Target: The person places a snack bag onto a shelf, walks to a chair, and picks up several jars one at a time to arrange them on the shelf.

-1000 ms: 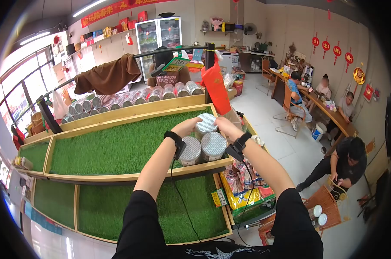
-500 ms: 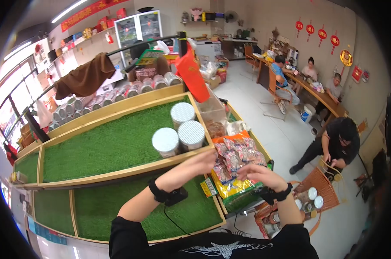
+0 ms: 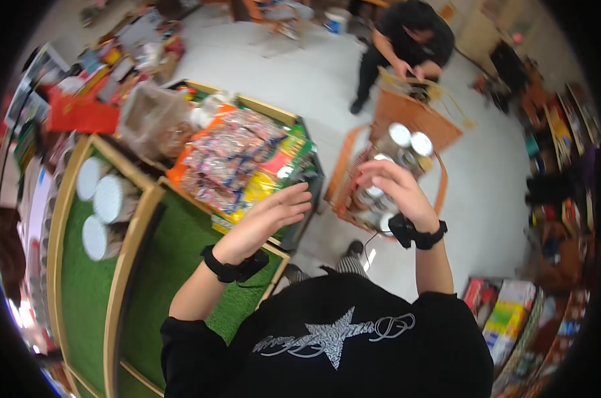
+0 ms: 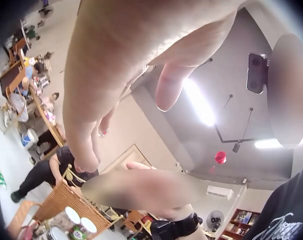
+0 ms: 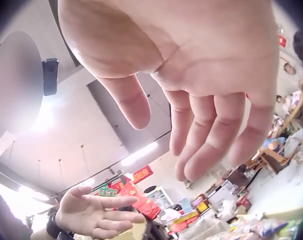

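Note:
My left hand (image 3: 266,217) is in the air with its fingers stretched out, in front of the bin of bagged snacks. It holds nothing. Over the near side of an orange wicker basket (image 3: 343,178) hangs my right hand (image 3: 401,188), also holding nothing; the right wrist view shows its fingers loosely bent. In the basket stand several jars with white lids (image 3: 399,134), some hidden behind that hand. Three more jars with pale patterned lids (image 3: 113,199) sit together at the corner of the green turf shelf (image 3: 81,292).
Bagged snacks (image 3: 230,159) fill the bin between shelf and basket. A person in black (image 3: 416,33) sits beyond the basket, hands together. Stocked racks (image 3: 556,219) line the right side, and a box of colourful packets (image 3: 509,312) lies at lower right. White floor shows around the basket.
Both hands have let go of the jars on the shelf corner and swung right. The view has turned right and down, bringing the wicker basket near the middle.

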`<action>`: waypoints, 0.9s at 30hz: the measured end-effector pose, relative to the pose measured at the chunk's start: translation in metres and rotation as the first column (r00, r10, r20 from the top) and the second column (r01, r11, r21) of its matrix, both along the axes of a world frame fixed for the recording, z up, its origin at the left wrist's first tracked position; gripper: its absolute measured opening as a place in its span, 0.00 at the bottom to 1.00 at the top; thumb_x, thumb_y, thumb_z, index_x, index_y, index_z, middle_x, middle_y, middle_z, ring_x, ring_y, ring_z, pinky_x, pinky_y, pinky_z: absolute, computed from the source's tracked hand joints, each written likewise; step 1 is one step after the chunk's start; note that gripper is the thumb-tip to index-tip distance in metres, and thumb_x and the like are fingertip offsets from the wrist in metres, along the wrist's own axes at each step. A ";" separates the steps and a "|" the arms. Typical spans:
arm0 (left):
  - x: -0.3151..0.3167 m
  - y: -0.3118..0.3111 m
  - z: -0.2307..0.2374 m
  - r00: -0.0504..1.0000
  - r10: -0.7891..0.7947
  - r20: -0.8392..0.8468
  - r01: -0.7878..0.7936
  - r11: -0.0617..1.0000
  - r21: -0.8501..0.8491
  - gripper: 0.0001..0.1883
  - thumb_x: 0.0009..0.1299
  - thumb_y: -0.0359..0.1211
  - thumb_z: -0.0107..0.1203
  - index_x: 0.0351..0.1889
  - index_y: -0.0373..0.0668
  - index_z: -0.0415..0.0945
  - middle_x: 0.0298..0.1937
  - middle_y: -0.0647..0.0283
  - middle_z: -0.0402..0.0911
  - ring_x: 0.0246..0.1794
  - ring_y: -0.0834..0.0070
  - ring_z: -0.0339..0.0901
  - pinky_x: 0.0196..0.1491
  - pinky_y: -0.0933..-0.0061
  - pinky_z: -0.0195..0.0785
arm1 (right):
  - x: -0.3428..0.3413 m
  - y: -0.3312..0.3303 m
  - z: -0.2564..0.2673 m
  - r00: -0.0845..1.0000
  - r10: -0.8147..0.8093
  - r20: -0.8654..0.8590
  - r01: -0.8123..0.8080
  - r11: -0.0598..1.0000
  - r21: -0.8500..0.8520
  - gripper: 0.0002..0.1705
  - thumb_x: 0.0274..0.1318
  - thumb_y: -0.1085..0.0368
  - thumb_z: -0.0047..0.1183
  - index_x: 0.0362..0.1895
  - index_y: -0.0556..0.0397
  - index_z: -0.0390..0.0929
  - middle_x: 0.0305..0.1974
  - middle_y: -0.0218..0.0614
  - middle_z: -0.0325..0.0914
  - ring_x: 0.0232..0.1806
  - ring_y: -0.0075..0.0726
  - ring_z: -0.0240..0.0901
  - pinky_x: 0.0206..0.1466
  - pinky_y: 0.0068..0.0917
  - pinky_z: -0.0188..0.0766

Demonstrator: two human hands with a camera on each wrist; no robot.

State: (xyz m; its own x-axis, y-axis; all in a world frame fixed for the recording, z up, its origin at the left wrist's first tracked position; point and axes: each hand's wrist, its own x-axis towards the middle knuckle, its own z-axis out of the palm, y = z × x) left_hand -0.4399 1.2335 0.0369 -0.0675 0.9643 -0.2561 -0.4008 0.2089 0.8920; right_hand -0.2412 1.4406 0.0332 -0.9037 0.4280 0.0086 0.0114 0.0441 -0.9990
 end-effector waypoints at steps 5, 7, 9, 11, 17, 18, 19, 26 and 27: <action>0.039 0.072 -0.061 0.985 -0.160 0.065 0.171 0.961 -0.220 0.27 0.70 0.34 0.43 0.67 0.37 0.55 0.66 0.54 0.62 0.65 0.67 0.61 0.62 0.68 0.58 | 0.069 0.037 -0.032 0.955 -0.282 0.089 0.287 0.957 -0.046 0.15 0.62 0.66 0.42 0.50 0.57 0.72 0.42 0.34 0.76 0.45 0.26 0.70 0.52 0.25 0.64; 0.056 0.099 -0.099 0.979 -0.196 0.052 0.203 0.929 -0.310 0.28 0.70 0.35 0.45 0.67 0.37 0.56 0.66 0.54 0.62 0.63 0.69 0.63 0.62 0.68 0.58 | 0.102 0.059 -0.061 0.917 -0.382 0.113 0.394 0.910 -0.125 0.13 0.61 0.67 0.44 0.48 0.58 0.72 0.39 0.34 0.76 0.44 0.25 0.72 0.50 0.23 0.66; 0.079 0.124 -0.134 0.973 -0.231 0.013 0.219 0.905 -0.366 0.28 0.70 0.36 0.46 0.66 0.37 0.57 0.63 0.55 0.65 0.61 0.70 0.64 0.61 0.69 0.59 | 0.129 0.075 -0.081 0.849 -0.483 0.214 0.514 0.848 -0.126 0.13 0.60 0.67 0.44 0.47 0.59 0.73 0.37 0.35 0.77 0.41 0.26 0.72 0.48 0.23 0.67; 0.100 0.146 -0.176 0.955 -0.278 0.103 0.293 0.832 -0.471 0.29 0.69 0.41 0.47 0.66 0.38 0.59 0.63 0.58 0.65 0.61 0.71 0.63 0.61 0.69 0.58 | 0.154 0.086 -0.114 0.791 -0.538 0.290 0.597 0.783 -0.175 0.13 0.59 0.67 0.44 0.46 0.59 0.73 0.37 0.34 0.77 0.39 0.26 0.72 0.47 0.23 0.68; 0.173 0.204 -0.292 0.926 -0.377 0.039 0.308 0.691 -0.654 0.28 0.68 0.42 0.46 0.64 0.39 0.61 0.54 0.61 0.70 0.55 0.73 0.66 0.56 0.72 0.60 | 0.204 0.099 -0.255 0.622 -0.528 0.578 0.743 0.631 -0.223 0.15 0.57 0.65 0.47 0.46 0.60 0.72 0.35 0.36 0.77 0.38 0.29 0.73 0.43 0.25 0.69; 0.185 0.209 -0.310 0.937 -0.348 -0.011 0.254 0.704 -0.663 0.27 0.67 0.40 0.48 0.61 0.36 0.64 0.54 0.58 0.72 0.55 0.70 0.67 0.57 0.73 0.59 | 0.203 0.098 -0.273 0.612 -0.491 0.620 0.751 0.607 -0.260 0.17 0.57 0.64 0.49 0.48 0.61 0.71 0.36 0.37 0.76 0.40 0.29 0.73 0.44 0.25 0.69; 0.196 0.210 -0.326 0.945 -0.321 -0.059 0.199 0.711 -0.674 0.25 0.65 0.38 0.50 0.57 0.32 0.68 0.54 0.55 0.73 0.55 0.68 0.68 0.57 0.73 0.59 | 0.205 0.097 -0.288 0.594 -0.416 0.688 0.740 0.617 -0.266 0.19 0.57 0.64 0.50 0.50 0.62 0.69 0.39 0.40 0.76 0.43 0.31 0.73 0.47 0.25 0.68; 0.223 0.234 -0.432 0.972 -0.074 0.224 0.218 0.642 -0.735 0.17 0.64 0.40 0.54 0.49 0.47 0.71 0.46 0.69 0.71 0.45 0.74 0.68 0.51 0.71 0.60 | 0.204 0.087 -0.468 0.628 -0.327 0.706 0.679 0.674 -0.292 0.31 0.51 0.63 0.51 0.58 0.67 0.60 0.48 0.55 0.73 0.50 0.44 0.72 0.53 0.29 0.66; 0.225 0.234 -0.442 0.973 -0.051 0.224 0.202 0.654 -0.729 0.17 0.65 0.40 0.53 0.50 0.47 0.71 0.44 0.70 0.72 0.45 0.74 0.68 0.50 0.70 0.60 | 0.207 0.081 -0.495 0.557 -0.281 0.782 0.666 0.713 -0.219 0.35 0.50 0.61 0.51 0.60 0.68 0.58 0.50 0.59 0.72 0.52 0.48 0.71 0.54 0.30 0.65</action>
State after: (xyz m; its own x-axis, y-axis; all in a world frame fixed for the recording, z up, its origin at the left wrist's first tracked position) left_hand -0.2151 1.4673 -0.4047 0.1569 0.4405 -0.8839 -0.4453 0.8304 0.3348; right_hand -0.0338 1.5211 -0.4620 -0.2225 0.5641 -0.7951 0.5307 -0.6141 -0.5842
